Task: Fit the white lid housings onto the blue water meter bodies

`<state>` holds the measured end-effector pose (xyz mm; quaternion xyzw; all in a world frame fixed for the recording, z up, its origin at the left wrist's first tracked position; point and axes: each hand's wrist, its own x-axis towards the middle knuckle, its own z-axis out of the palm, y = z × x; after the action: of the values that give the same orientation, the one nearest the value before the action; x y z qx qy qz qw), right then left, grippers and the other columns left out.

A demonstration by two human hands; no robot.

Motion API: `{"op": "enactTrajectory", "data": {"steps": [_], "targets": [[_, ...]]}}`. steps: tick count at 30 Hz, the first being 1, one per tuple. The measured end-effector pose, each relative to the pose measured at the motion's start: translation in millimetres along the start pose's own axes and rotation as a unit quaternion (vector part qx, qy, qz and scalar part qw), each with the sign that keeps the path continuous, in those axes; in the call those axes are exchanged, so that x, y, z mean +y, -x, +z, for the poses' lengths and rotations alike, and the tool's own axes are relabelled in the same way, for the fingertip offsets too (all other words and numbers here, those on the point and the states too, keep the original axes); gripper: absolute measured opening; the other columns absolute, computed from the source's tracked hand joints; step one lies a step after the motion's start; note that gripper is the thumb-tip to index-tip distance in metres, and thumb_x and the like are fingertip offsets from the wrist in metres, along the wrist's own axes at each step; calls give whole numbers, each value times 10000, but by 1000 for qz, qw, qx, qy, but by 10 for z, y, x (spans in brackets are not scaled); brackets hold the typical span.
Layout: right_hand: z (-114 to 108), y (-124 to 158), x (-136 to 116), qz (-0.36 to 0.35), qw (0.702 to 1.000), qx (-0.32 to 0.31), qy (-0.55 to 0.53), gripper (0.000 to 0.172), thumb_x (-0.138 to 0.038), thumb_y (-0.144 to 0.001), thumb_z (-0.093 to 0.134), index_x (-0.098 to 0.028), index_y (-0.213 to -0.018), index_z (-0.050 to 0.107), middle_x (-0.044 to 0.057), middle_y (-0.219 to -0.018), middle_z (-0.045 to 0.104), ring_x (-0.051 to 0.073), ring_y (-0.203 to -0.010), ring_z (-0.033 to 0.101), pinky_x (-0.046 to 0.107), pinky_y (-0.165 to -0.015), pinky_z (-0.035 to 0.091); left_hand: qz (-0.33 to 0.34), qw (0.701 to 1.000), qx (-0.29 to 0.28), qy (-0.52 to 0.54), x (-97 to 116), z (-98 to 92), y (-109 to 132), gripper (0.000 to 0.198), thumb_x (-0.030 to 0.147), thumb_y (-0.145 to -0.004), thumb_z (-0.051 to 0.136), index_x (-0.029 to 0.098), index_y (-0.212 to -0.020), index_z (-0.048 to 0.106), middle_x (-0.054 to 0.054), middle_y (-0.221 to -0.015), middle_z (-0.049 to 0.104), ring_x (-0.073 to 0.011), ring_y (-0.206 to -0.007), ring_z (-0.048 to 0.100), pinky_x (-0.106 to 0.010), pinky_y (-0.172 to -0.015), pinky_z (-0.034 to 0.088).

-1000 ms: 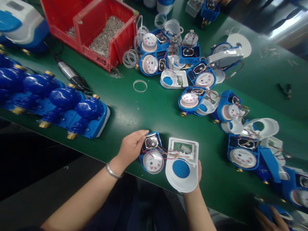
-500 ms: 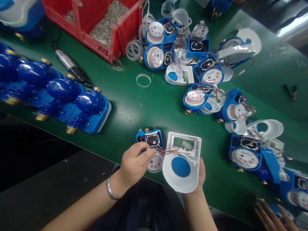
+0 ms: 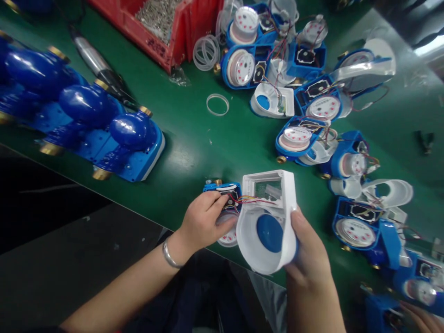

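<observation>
**Meter cover held open at the bench.** A white cover (image 3: 267, 217) is held tilted on edge in the right grip (image 3: 307, 252), which is clasped around its rounded lower end, at the near edge of the green bench (image 3: 187, 148). The left grip (image 3: 204, 222) is closed about the blue meter base (image 3: 222, 188) just beside it, with fingertips curled into the compartment where the wiring starts. Whether a wire itself is pinched cannot be told.

Cover and base are joined only by thin coloured wires (image 3: 255, 200). The cover is not seated and no screws are seen in it, so the unit is judged to be in mid-assembly, with closing and fastening left.

The cover is glossy moulded plastic: a square window frame above a round bowl with a blue disc at its centre. The base is blue plastic with a brass fitting at its far end. Its white, red-marked dial (image 3: 227, 238) is partly hidden under the hand.

To the left, closed meters (image 3: 132, 134) with smooth dark-blue domes and brass ends are lined up. To the right, open meters (image 3: 354, 229) are heaped with loose covers and tangled wiring. A red bin (image 3: 173, 32) of small metal screws, clear plastic rings (image 3: 206, 51) and a metal-barrelled driver (image 3: 93, 60) lie at the far side. Another person's hand (image 3: 421, 319) is seen in the bottom right corner.
</observation>
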<state>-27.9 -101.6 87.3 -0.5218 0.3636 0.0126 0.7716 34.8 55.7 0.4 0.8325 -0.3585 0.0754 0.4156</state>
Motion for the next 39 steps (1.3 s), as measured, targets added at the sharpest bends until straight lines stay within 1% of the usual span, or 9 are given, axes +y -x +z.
{"op": "enactTrajectory", "data": {"steps": [5,9,12,15,17,21,27,35,39], "targets": [[116,-15,-150,51,998,-15,42,395,-409,-781,528,-213,-1123,502,59,-952,649,197,-760,629,277,-620,532,-38,998,-32,-46,96,17,-67,367,357,-763,543,46,-956,574,-156,-894,596,-233,-867,540,-367,-772,499],[279,29,-189,66,995,-34,69,423,-399,-780,533,-216,-1158,486,65,-1007,628,199,-798,616,255,-589,521,-87,992,-34,-82,156,84,-135,177,259,-795,497,106,-777,583,-103,-754,582,-203,-752,530,-327,-670,486],[336,72,-214,64,993,-38,91,463,-399,-772,544,-216,-1190,463,74,-1062,607,196,-818,609,238,-576,509,-105,988,-16,-108,155,129,-158,160,218,-797,481,137,-683,558,-75,-687,565,-185,-672,511,-305,-593,454],[275,72,-240,44,988,-58,134,470,-378,-762,557,-231,-1197,460,71,-1133,579,212,-894,595,260,-642,513,-103,991,1,-90,124,152,-146,162,251,-784,509,138,-680,561,-73,-693,580,-187,-688,527,-303,-600,448],[188,47,-250,13,980,-78,181,464,-377,-754,565,-236,-1188,474,63,-1185,551,236,-998,558,301,-748,503,-97,993,7,-68,101,155,-128,178,286,-789,518,138,-706,570,-70,-717,597,-187,-717,542,-302,-624,449],[38,-18,-229,-47,957,-85,273,508,-399,-729,597,-242,-1198,480,45,-1225,524,251,-1095,493,357,-912,422,-92,994,20,-45,62,146,-111,166,296,-807,513,143,-782,574,-41,-705,614,-162,-693,552,-283,-623,434],[-35,-105,-105,-52,944,-115,303,578,-413,-713,615,-233,-1236,446,52,-1288,467,264,-1155,433,412,-992,332,-55,997,20,-47,-24,111,-126,211,213,-838,460,115,-996,560,-37,-713,638,-133,-644,561,-267,-591,407],[-79,-100,51,-62,950,-112,284,558,-411,-725,613,-266,-1236,442,40,-1286,473,258,-1160,435,434,-993,328,-6,997,74,-34,-192,44,-109,79,207,-764,587,173,-832,609,-5,-709,662,-121,-661,572,-289,-638,373],[-42,-82,69,-71,949,-99,292,548,-391,-733,610,-268,-1239,441,40,-1289,470,259,-1170,429,443,-1000,324,-25,995,95,2,-217,80,-83,35,206,-752,606,177,-767,593,12,-702,652,-103,-657,561,-291,-685,377]]}}
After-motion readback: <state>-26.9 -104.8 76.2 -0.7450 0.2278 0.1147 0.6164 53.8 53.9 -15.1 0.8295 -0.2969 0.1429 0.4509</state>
